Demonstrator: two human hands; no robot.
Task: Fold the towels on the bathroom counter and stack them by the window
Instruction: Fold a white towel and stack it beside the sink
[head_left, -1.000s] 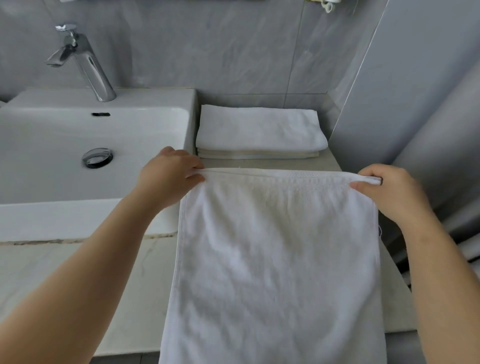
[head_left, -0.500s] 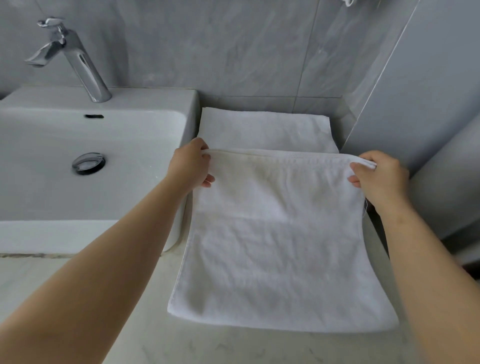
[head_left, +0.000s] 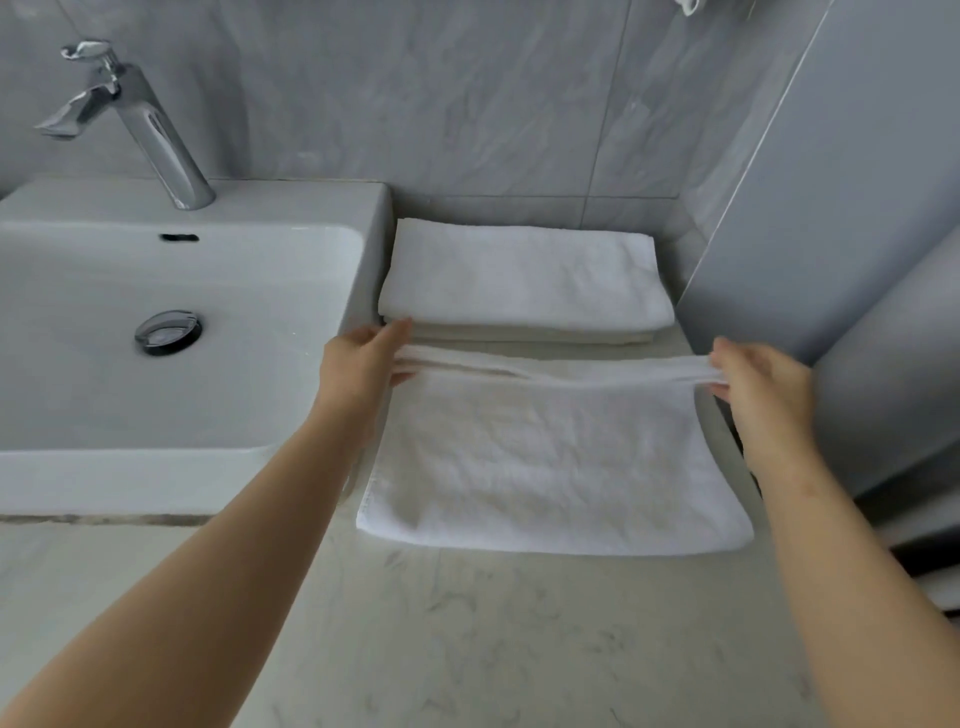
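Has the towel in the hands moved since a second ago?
Yes. The towel moved back toward the folded stack: then it hung over the front edge of the counter; now its near edge lies on the counter.

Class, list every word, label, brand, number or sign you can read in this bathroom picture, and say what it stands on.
None can be read.
The tap, the sink, the stacked towels and the front towel show no lettering, logo or number.
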